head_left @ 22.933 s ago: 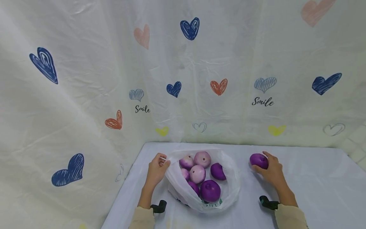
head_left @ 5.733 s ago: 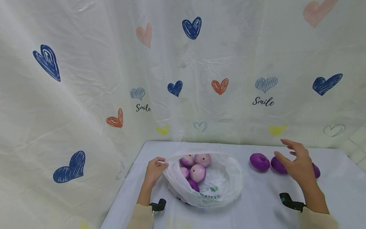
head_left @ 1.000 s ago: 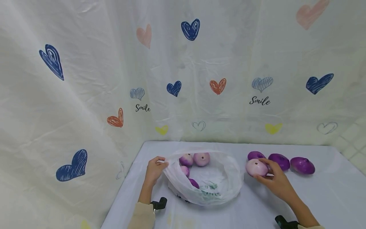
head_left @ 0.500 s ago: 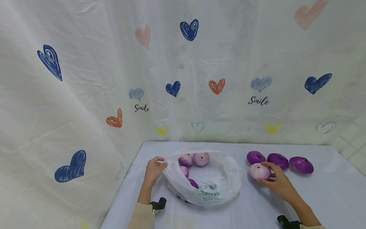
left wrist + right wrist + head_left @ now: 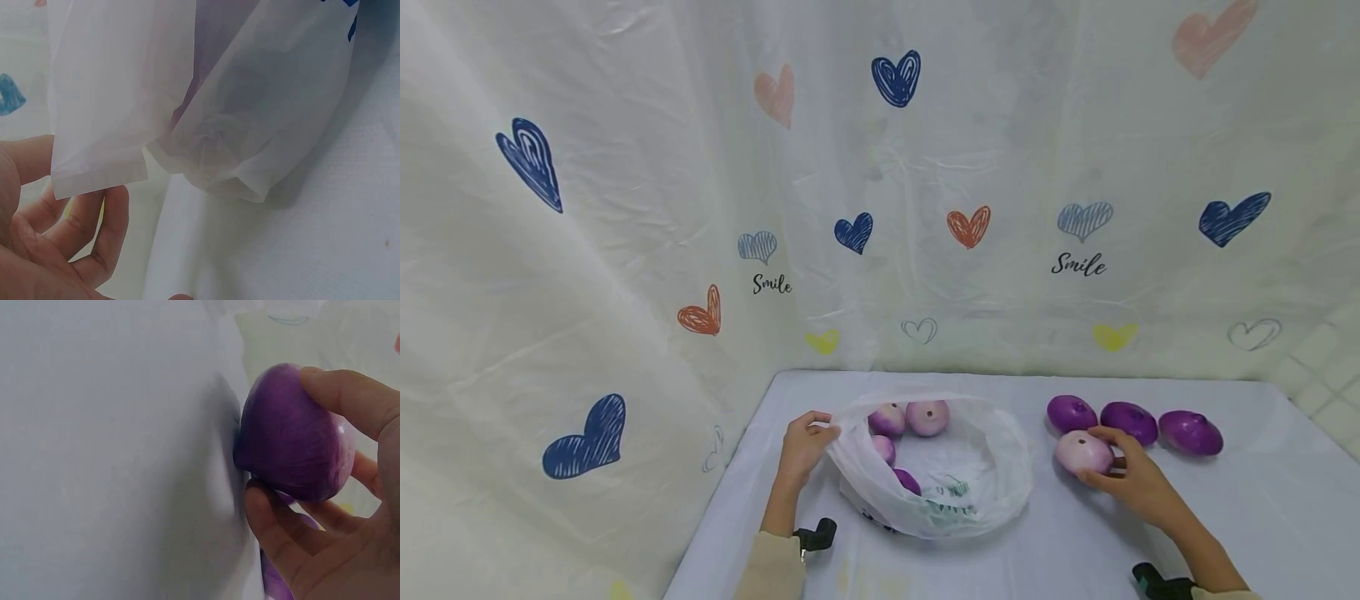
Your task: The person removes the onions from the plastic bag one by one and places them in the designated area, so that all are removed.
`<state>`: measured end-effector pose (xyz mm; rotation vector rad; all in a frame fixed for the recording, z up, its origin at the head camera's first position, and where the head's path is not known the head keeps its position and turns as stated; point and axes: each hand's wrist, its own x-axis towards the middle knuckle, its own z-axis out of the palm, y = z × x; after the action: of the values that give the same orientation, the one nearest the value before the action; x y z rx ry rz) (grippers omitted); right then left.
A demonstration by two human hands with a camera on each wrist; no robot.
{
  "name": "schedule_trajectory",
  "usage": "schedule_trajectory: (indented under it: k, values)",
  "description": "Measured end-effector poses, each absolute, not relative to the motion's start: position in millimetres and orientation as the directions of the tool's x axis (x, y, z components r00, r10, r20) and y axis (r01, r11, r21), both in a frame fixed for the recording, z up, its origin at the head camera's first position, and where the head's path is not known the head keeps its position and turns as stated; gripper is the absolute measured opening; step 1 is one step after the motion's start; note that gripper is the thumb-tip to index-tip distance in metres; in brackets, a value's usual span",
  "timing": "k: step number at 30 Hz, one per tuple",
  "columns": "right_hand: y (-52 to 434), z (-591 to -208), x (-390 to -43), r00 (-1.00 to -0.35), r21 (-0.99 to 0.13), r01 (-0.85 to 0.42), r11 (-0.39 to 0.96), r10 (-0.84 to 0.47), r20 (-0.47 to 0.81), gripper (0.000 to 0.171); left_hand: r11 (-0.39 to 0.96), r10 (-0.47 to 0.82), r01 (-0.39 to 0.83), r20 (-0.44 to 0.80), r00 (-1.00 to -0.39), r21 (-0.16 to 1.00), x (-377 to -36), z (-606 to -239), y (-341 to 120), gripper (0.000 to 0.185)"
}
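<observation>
Since half a second ago, my right hand [image 5: 1131, 479] has barely shifted; the pale pink-and-purple round onion [image 5: 1081, 451] it holds has settled a touch lower on the white cloth-covered table [image 5: 1262, 500], just in front of the three dark purple onions [image 5: 1131, 422] lined up toward the far right edge.

From the head view, my left hand [image 5: 805, 446] pinches the rim of the thin white plastic bag [image 5: 992, 492], which sits near the table's middle, keeping its mouth open. Four onions remain inside [image 5: 927, 417], toward the far and left side of the bag. My right-hand fingers are curled around the pale onion, which rests on the table.

From the left wrist view, I see the translucent bag film [image 5: 125, 94] draped over my fingers [image 5: 94, 231]; the pinch itself is hidden.

From the right wrist view, thumb and fingers [image 5: 350, 394] wrap the onion [image 5: 290, 434], its underside against the table.

I judge the step in hand to be setting this onion down beside the row. The next move calls for loosening the fingers without rolling it, then reaching back into the bag while the left hand keeps the mouth open.
</observation>
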<state>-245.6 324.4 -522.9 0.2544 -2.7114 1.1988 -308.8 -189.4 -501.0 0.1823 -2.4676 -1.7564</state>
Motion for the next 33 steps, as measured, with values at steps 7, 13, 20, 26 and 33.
schedule_trajectory:
  k: [7,13,20,26,33]
  values:
    - [330.1,-523.0,-245.8,-0.976,-0.711,-0.210,0.671,-0.105,0.190,0.074,0.339,-0.153,-0.032,0.021,-0.988,0.940,-308.7,-502.1,-190.9,0.023]
    - [333.1,-526.7,-246.9,-0.975,-0.701,-0.217,0.679,-0.113,0.193,0.073,0.342,-0.155,-0.030,0.025,-0.988,0.939,-310.4,-503.4,-191.0,0.023]
    - [330.9,-527.3,-247.6,-0.981,-0.704,-0.192,0.684,-0.106,0.164,0.073,0.344,-0.158,-0.036,0.020,-0.987,0.938,-311.0,-503.5,-191.0,0.023]
    - [330.3,-524.9,-246.5,-0.983,-0.701,-0.182,0.690,-0.106,0.151,0.075,0.344,-0.161,-0.038,0.019,-0.987,0.938,-311.3,-503.9,-191.0,0.023]
    - [330.2,-522.6,-245.1,-0.981,-0.711,-0.191,0.677,-0.118,0.152,0.076,0.341,-0.160,-0.037,0.020,-0.987,0.939,-310.4,-503.6,-191.4,0.023]
